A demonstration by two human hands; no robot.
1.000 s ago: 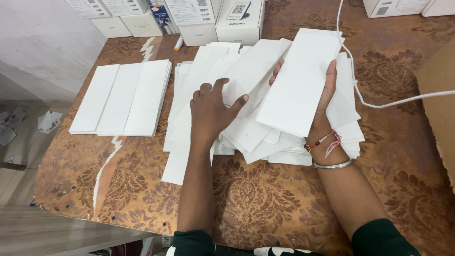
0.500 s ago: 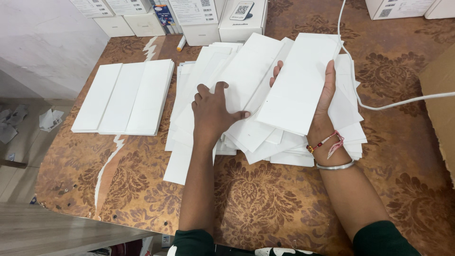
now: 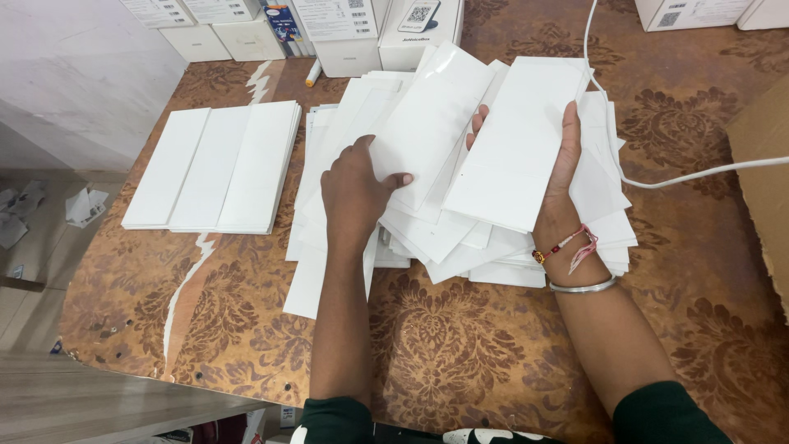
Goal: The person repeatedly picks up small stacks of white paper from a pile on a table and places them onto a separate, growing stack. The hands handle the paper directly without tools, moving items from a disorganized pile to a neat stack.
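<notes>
Your left hand (image 3: pixel 355 191) pinches one white card (image 3: pixel 427 123) at twelve o'clock; your right hand (image 3: pixel 559 177) is clamped on another card (image 3: pixel 514 144) above the loose pile (image 3: pixel 460 247).

Brown damask tabletop (image 3: pixel 460 345), wood floor (image 3: pixel 49 247)

Two hands, left hand (image 3: pixel 355 191) and right hand (image 3: pixel 552 177); three neat white stacks (image 3: pixel 215 167) at left; one loose pile of sheets (image 3: pixel 427 214); one white cable (image 3: pixel 657 181).
</notes>
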